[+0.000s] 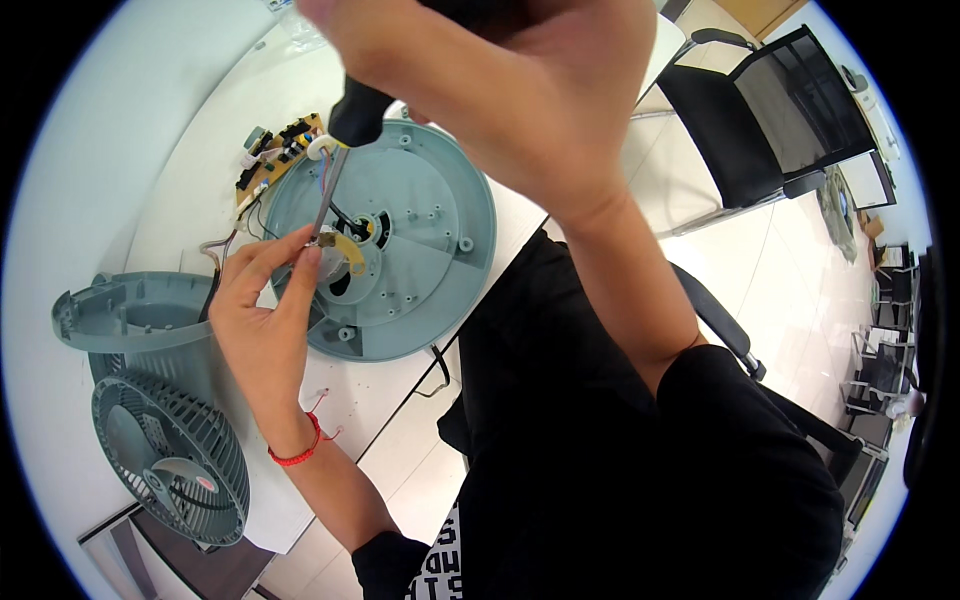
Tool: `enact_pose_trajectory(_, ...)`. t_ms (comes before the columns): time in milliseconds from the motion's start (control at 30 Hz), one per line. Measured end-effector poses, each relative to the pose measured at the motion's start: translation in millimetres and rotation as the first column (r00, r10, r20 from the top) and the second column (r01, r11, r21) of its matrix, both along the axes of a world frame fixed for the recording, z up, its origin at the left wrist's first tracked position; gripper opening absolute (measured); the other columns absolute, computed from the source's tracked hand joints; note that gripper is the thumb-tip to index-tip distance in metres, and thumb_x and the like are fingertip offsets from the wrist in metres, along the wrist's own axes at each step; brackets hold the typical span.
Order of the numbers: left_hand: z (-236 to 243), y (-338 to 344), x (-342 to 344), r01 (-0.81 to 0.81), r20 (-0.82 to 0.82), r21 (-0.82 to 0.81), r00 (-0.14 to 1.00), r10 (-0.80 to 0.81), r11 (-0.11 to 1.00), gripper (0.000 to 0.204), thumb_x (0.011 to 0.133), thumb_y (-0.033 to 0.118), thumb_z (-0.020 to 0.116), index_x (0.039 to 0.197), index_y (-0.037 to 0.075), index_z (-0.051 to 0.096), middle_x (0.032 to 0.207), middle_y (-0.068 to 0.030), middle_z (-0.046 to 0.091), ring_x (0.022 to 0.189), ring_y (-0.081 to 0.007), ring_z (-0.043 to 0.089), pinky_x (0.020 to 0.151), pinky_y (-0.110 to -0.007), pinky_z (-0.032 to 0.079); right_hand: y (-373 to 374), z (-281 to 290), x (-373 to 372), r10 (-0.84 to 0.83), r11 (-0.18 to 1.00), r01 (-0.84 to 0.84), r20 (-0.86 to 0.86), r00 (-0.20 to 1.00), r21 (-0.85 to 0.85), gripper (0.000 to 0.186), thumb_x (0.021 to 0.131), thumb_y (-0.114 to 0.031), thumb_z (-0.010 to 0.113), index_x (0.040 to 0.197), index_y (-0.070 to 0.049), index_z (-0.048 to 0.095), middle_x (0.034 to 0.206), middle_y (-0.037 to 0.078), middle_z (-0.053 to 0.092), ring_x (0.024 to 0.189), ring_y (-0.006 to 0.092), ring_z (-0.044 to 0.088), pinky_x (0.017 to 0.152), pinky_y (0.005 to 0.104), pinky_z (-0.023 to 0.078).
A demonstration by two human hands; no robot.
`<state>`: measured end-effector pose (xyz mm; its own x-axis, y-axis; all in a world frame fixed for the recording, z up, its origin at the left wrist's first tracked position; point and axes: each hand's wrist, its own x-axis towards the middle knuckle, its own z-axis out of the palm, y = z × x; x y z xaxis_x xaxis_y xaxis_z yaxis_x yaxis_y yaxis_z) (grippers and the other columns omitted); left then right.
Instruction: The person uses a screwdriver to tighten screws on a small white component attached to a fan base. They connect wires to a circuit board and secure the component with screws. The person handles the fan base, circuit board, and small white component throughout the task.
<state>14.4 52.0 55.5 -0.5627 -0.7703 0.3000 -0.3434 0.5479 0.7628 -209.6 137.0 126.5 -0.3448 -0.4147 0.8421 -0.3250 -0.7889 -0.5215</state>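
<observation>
High in the view, my right hand (pixel 535 105) is closed around the black handle of a screwdriver (pixel 361 110). Its shaft slants down toward the fingertips of my left hand (pixel 262 325). Thumb and fingers there pinch a small metal piece (pixel 324 240) beside a yellow bracket (pixel 352 256); the screwdriver tip meets it or comes very close. Beneath lies a round grey-green fan base (pixel 430 200), its inner side up, with posts and a black cable through the centre. A circuit board (pixel 272 160) with wires rests against the base's far left edge.
Left on the white table (pixel 190 190) stand a grey-green fan housing (pixel 140 318) and a fan head (pixel 170 460) with blades behind a grille. A clear plastic bag (pixel 302 30) lies at the far edge. A black chair (pixel 735 130) stands on the tiled floor to the right.
</observation>
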Motion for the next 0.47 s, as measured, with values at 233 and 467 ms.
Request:
enact_pose_trajectory(233, -3.8, -3.4, 3.2, 0.022, -0.016, -0.019, 1.000, -0.022, 1.000, 0.022, 0.085, 0.005, 0.078, 0.108, 0.003, 0.080, 0.096, -0.0068, 0.071, 0.090, -0.0147, 0.064, 0.084, -0.028, 0.048, 4.7, 39.0, 21.1, -0.084, 0.984, 0.104, -0.132, 0.988, 0.147, 0.035, 0.089, -0.014, 0.076, 0.105, 0.009, 0.055, 0.083, 0.011, 0.065, 0.068, 0.0118, 0.068, 0.056, 0.0236, 0.055)
enact_pose_trajectory(467, -2.0, -0.9, 4.8, 0.030, -0.017, 0.041, 0.999, -0.030, 0.999, 0.023, 0.089, 0.005, 0.078, 0.111, 0.000, 0.078, 0.100, -0.0055, 0.072, 0.094, -0.0116, 0.064, 0.090, -0.026, 0.047, -3.8, 42.5, 31.0, 0.105, 0.979, -0.085, -0.105, 0.989, 0.184, 0.029, 0.093, -0.016, 0.069, 0.101, 0.008, 0.054, 0.082, 0.011, 0.064, 0.073, 0.0099, 0.065, 0.058, 0.0239, 0.051)
